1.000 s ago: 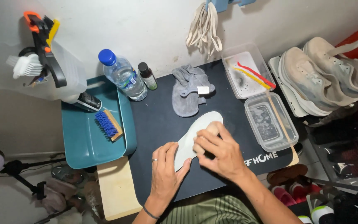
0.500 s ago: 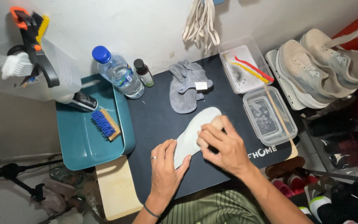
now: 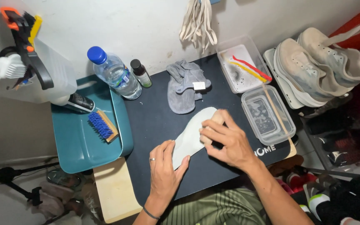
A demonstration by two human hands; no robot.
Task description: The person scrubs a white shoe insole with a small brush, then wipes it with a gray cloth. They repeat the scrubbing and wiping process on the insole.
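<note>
A pale grey shoe insole lies flat on a black mat. My left hand presses on the insole's near end, fingers spread, a ring on one finger. My right hand grips a small wooden-backed brush and holds it against the insole's far half. Most of the brush is hidden under my fingers.
A teal tray at left holds a blue-bristled brush. A water bottle, small dark bottle and grey cloth sit behind. Two clear containers and a pair of worn sneakers are at right.
My right hand with the brush has slid along the insole toward its far end. My left hand stays pressed on the near end.
</note>
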